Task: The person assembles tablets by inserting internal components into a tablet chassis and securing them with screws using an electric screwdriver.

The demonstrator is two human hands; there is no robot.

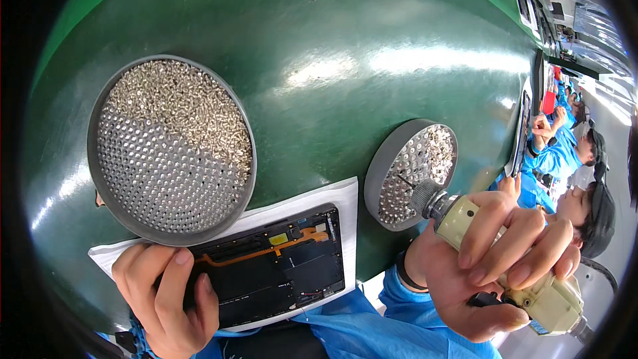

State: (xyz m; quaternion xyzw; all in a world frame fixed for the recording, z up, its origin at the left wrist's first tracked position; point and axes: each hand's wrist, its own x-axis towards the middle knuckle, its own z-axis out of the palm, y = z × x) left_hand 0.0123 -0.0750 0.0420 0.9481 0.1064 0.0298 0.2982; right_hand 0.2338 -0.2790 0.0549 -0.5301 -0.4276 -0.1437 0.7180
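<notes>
An opened black tablet (256, 292) lies on a white sheet (352, 206) close to me, showing flat dark battery blocks and an orange ribbon cable (292, 244). Bent over its left end are the curled fingers of my left hand (166, 299); their grip is partly hidden. My right hand (492, 266) is wrapped around a cream electric screwdriver (458, 221). Its thin bit points left, over the small round grey tray (380, 179) of screws. Whether a screw sits on the bit is too small to tell.
A larger round grey tray (250, 139) with a perforated-looking bed and a heap of tiny screws stands at the left, overlapping the sheet. The table (299, 20) is green and glossy. At the far right, people in blue (565, 149) work beside another flat device (522, 133).
</notes>
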